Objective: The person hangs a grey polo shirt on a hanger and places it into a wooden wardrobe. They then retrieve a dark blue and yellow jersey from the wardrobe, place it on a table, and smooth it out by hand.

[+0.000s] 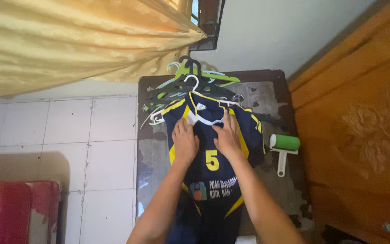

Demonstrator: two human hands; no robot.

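— Fingers on both hands: how are they sitting?
— Left hand (185, 141) and right hand (226, 135) are lying flat, fingers spread, pressing the navy-and-yellow jersey (213, 176), gripping nothing.
— Where is it lying?
— Smooth, shiny fabric is draping over the worn dark worktop (156, 153). Plastic hangers (190, 83) are piling at twelve o'clock; a green-roll lint roller (284, 147) is resting at three o'clock.

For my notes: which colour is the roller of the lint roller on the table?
Green, on a white handle: lint roller, head view.
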